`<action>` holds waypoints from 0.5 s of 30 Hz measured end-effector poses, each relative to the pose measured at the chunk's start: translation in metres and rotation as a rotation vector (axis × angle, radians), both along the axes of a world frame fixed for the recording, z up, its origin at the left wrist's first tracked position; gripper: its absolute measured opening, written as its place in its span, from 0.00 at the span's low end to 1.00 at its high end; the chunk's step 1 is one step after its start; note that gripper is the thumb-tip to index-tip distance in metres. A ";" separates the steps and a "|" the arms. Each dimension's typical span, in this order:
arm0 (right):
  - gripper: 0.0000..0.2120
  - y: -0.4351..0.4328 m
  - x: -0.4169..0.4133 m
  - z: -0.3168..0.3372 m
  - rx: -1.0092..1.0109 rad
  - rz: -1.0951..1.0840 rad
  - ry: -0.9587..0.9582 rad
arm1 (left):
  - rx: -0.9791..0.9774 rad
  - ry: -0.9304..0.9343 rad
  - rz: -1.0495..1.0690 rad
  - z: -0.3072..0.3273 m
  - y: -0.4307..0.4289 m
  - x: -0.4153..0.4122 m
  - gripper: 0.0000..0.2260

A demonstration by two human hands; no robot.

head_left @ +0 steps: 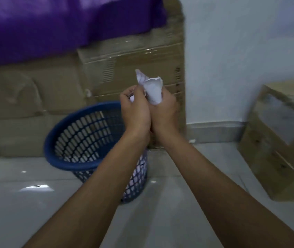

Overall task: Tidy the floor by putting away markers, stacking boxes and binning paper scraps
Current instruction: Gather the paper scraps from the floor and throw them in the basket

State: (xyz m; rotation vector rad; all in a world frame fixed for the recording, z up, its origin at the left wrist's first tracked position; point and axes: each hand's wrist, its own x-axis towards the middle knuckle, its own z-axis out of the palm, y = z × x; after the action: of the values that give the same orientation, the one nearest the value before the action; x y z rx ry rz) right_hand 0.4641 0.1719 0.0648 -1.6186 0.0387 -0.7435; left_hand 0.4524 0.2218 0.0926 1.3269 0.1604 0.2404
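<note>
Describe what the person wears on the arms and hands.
Nothing worn shows. The left hand and right hand are ungloved, no rings visible; the left forearm and right forearm are bare to the frame's edge: no sleeves, watch or bracelet. The picture is slightly blurred.

This looks like a storeroom or a spare room used for storage, rather than a lived-in space. Large cardboard cartons, sealed with clear tape and printed with shipping marks, are stacked in a row against the back, with a purple cloth draped over their tops. Another taped carton sits on the floor at the right, near the corner. The wall is plain white paint with a pale skirting band at its foot, and the floor is glossy, light-coloured tile. A blue plastic mesh waste basket stands on the tiles just in front of the cartons.
</note>
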 end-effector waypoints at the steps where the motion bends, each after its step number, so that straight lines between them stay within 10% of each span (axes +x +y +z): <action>1: 0.08 0.015 0.004 0.000 -0.025 0.075 0.037 | 0.007 0.012 0.046 -0.001 0.019 0.006 0.10; 6: 0.22 0.067 0.024 -0.007 -0.164 0.421 0.211 | 0.091 0.115 0.141 -0.006 0.095 0.023 0.18; 15: 0.40 0.071 0.032 -0.009 -0.751 0.266 0.327 | 0.245 0.155 0.182 -0.018 0.130 0.032 0.06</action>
State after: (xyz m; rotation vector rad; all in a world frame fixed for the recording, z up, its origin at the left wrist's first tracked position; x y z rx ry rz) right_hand 0.4960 0.2425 0.0555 -2.3901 -0.2437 -0.2790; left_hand 0.4843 0.3522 0.0747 1.5765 0.3940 0.3187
